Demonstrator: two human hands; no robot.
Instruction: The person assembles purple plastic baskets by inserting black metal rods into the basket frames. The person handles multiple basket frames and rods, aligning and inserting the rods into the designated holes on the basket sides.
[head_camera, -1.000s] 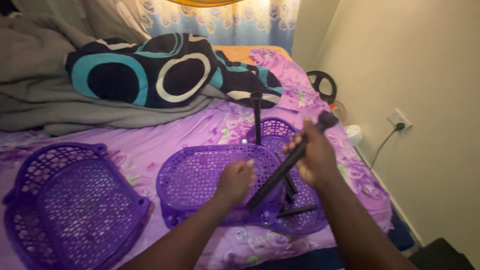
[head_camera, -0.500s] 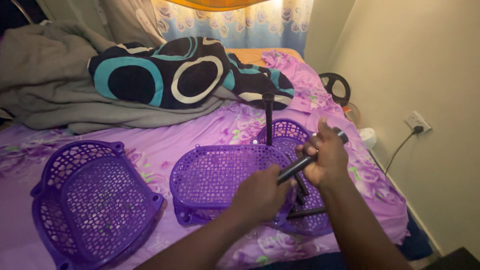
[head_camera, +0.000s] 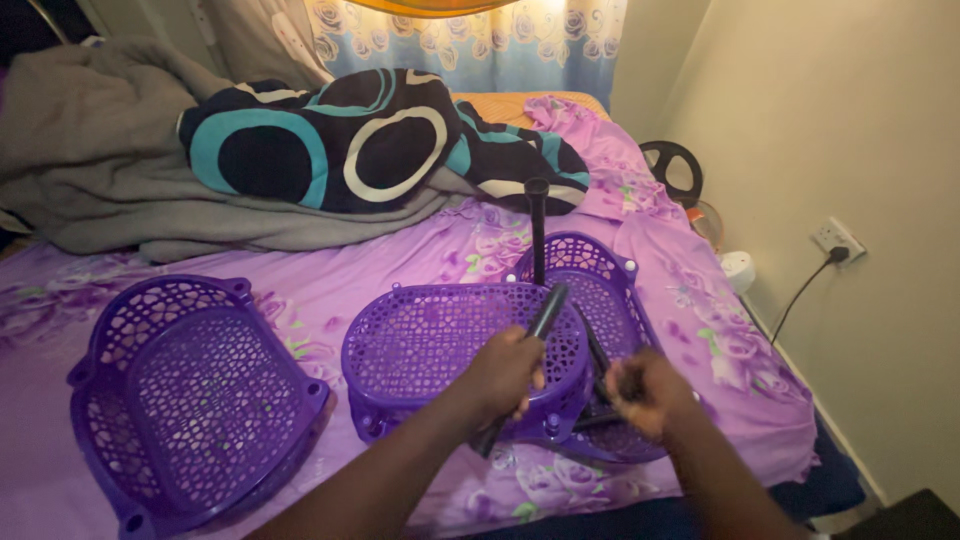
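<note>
Nearest the camera, two bare forearms reach over the bed (head_camera: 330, 290). The left hand (head_camera: 508, 372) has its fingers wrapped around a black rod (head_camera: 545, 318), which slants up from below the wrist across the rim of the middle basket (head_camera: 440, 340). The right hand (head_camera: 645, 392) is clenched into a fist over more black rods (head_camera: 598, 358) lying at the edge of the right basket (head_camera: 600, 285); what exactly it grasps is partly hidden.

Three purple lattice baskets lie on the purple floral sheet: the middle one under the left hand, the right one partly beneath it, and a third basket (head_camera: 190, 385) well apart on the left. One black post (head_camera: 537, 232) stands upright from the right basket.

Further back lie a grey blanket (head_camera: 110, 170) and a black cover with teal and white rings (head_camera: 340, 140). Beside the bed a white wall socket (head_camera: 832, 238) holds one plug.
</note>
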